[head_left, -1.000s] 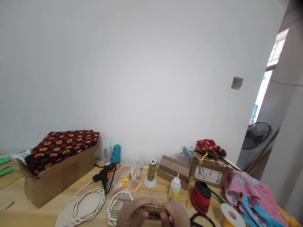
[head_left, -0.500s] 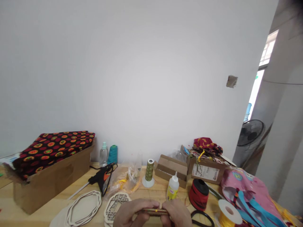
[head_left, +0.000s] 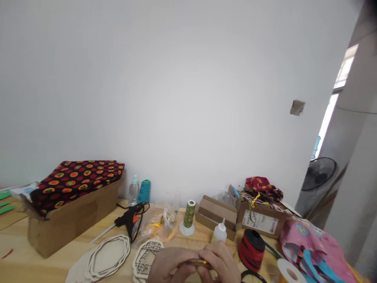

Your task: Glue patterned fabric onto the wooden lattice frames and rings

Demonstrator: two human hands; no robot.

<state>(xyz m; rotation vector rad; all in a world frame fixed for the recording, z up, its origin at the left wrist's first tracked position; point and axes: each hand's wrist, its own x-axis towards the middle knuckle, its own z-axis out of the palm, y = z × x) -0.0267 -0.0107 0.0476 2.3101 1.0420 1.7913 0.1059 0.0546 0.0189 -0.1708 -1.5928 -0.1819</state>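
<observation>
At the bottom middle, my left hand (head_left: 169,264) and my right hand (head_left: 223,260) pinch a thin, flat brownish piece (head_left: 193,261) seen edge-on, with a yellow spot on its edge. Both hands are closed and their fingertips nearly meet, so most of the piece is hidden. Just left of my left hand lies a wooden lattice panel (head_left: 138,261). Behind my right hand stands a white glue bottle (head_left: 220,232), partly covered by it. A spool of red thread (head_left: 249,252) with a black top stands to the right of that hand.
Wooden frames (head_left: 88,267) and a glue gun (head_left: 129,220) lie left. A patterned cloth (head_left: 79,175) fills a cardboard box (head_left: 76,226). Behind are a green thread cone (head_left: 189,214) and an open small box (head_left: 216,216). At right are a yellow spool (head_left: 290,271) and pink cloth (head_left: 318,243).
The view has swung slightly left, so the table things appear further right. My fingertips have drawn closer together along the flat piece, covering more of it.
</observation>
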